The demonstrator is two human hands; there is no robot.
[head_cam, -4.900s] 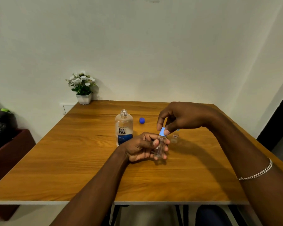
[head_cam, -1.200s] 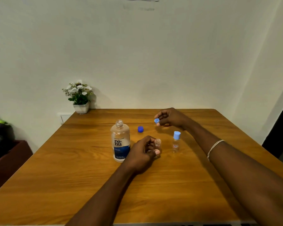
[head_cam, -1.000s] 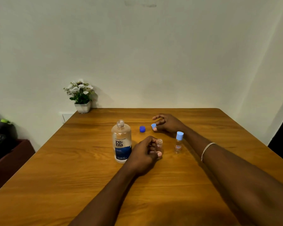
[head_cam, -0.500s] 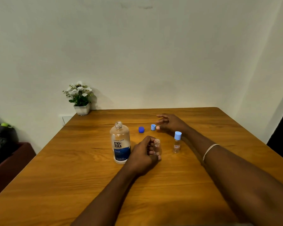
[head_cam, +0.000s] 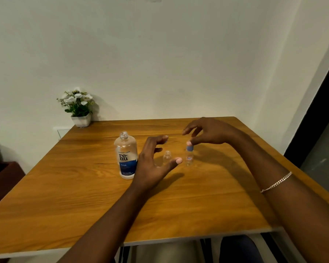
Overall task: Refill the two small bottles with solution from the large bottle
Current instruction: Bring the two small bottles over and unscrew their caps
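head view: early stage by my read. large bottle [head_cam: 125,158] stands upright left of centre on the table [head_cam: 65,196], neck bare, no cap on it. first small bottle [head_cam: 167,158] stands just right of it at frame centre, also uncapped. second small bottle [head_cam: 189,157] stands just right of the first, apart from it, blue cap [head_cam: 189,148] on. both small ones look clear, but the fill level is too small to tell, and the same goes for the large one. so the opening work looks two-thirds done. left to do: uncap the second small bottle, pour into both, recap everything. no pouring is visible.

left hand [head_cam: 154,162]: spread wide, holding nothing. it sits at centre between the large bottle and the first small bottle, fingers above and thumb low and to the right, so the small bottle shows in the gap between them. looks clear of both bottles, though blur makes contact hard to rule out.

right hand [head_cam: 211,132]: centre right, loosely open and arched over the second small bottle. thumb tip is right at the top of the blue cap, and i cannot tell if it is touching. index finger is raised well off it, so no pinch yet and nothing is held.
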